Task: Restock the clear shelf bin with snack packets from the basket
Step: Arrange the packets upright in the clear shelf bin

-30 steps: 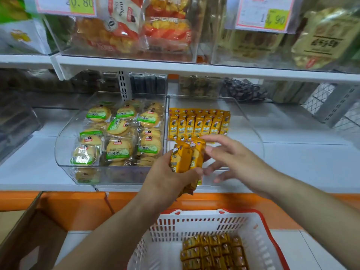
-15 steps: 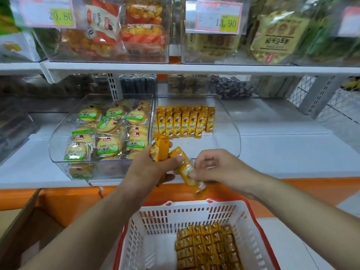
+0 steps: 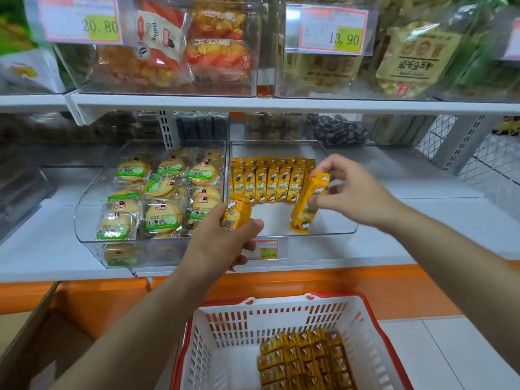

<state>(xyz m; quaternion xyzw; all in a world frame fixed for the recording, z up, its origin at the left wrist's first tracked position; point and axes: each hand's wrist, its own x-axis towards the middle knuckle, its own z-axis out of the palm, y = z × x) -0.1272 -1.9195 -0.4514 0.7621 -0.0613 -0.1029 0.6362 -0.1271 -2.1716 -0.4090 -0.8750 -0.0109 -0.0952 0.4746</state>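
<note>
A white shelf (image 3: 422,220) is bearing the clear bin (image 3: 342,230), a row (image 3: 267,184) of yellow packets standing at its 12 o'clock end. The right hand (image 3: 357,192) is pinching a packet (image 3: 305,209) over its 3 o'clock side; the left hand (image 3: 219,246) is gripping a bundle (image 3: 236,211) at 7 o'clock. The basket (image 3: 281,313) is sitting at 6 o'clock.

The basket (image 3: 270,319) stands before the shelf (image 3: 422,220), packets (image 3: 304,358) in its right half. On the shelf the bin (image 3: 274,220) sits right of the biscuit bin (image 3: 84,220), a packet row (image 3: 267,181) inside.
</note>
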